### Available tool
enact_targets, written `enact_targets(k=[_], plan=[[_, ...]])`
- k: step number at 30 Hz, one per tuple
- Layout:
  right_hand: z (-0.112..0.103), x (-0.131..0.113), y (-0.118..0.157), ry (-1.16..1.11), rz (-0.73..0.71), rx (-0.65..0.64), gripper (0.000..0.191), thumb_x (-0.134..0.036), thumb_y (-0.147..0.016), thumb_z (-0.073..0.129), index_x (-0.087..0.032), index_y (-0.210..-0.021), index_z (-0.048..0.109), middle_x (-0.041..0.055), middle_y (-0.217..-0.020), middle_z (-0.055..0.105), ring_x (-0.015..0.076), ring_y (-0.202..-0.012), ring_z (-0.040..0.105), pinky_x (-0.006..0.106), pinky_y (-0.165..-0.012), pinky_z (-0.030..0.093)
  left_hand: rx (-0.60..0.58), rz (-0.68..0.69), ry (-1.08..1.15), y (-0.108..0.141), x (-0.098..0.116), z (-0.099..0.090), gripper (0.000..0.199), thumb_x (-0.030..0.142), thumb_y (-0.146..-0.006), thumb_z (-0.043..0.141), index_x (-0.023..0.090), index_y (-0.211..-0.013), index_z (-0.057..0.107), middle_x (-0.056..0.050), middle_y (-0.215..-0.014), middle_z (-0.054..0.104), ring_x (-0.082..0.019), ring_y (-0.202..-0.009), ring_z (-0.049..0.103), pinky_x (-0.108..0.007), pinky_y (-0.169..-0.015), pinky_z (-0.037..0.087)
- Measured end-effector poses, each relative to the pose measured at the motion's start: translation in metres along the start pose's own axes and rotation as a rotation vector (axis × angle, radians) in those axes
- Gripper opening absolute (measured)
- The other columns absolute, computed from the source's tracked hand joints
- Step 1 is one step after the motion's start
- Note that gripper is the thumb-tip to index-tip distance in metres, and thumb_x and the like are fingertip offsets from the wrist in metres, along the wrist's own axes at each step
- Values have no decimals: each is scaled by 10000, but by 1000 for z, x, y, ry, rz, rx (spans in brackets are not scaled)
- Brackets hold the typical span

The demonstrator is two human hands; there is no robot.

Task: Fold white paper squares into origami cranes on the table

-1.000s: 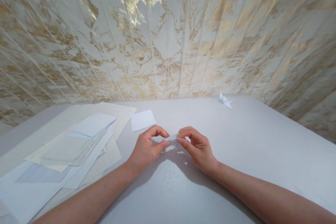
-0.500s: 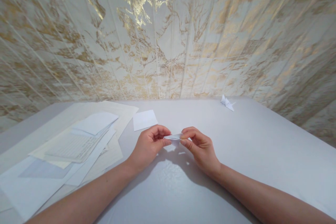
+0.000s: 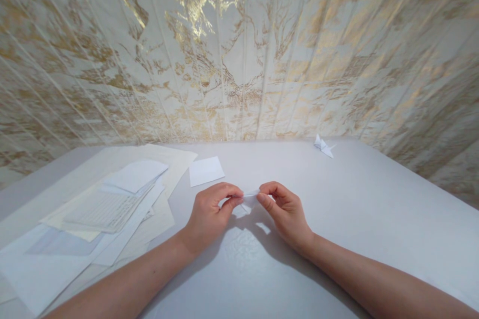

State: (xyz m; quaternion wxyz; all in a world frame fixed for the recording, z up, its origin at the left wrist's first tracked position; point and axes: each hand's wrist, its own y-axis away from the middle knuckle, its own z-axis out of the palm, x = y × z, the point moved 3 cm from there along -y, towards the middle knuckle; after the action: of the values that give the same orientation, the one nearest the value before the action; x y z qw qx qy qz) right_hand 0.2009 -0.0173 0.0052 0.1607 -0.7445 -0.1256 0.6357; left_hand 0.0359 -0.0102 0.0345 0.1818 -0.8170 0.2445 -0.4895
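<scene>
A small folded white paper (image 3: 251, 194) is held just above the table, in the middle of the head view. My left hand (image 3: 214, 212) pinches its left end between thumb and fingertips. The right end is pinched by my right hand (image 3: 286, 212). Parts of the paper are hidden behind the fingertips, so its exact folds are hard to make out. Just behind my left hand, a white square of paper (image 3: 206, 170) lies flat on the table.
Overlapping papers and envelopes (image 3: 108, 204) cover the left of the white table (image 3: 374, 209). A small folded white paper figure (image 3: 323, 146) sits at the back right. Behind the table hangs a white and gold patterned curtain (image 3: 243, 60).
The fingers of my left hand have closed in around the paper's left end. The folded paper has turned slightly and shows a narrower edge between the hands.
</scene>
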Motion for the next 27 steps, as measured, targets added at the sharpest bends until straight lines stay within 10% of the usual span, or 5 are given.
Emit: enact_targets(k=[12,27], plan=[[4,-14,0,190,-348,-93,55,-206,-805,570,-234,-822,615,35,-793,607,160,-776,573,282,-708,456,-84,65,-128,-1,2,2,136,120,-764,521,183,-659,579,14,-653,629,-116,-623,573,-219,-614,431],[3,-8,1,160,-223,-1,69,-205,-757,620,-202,-692,601,11,-702,627,142,-690,593,249,-650,470,-73,-149,-17,-3,-2,3,109,137,-678,588,179,-577,595,16,-622,639,-130,-625,589,-238,-644,442]])
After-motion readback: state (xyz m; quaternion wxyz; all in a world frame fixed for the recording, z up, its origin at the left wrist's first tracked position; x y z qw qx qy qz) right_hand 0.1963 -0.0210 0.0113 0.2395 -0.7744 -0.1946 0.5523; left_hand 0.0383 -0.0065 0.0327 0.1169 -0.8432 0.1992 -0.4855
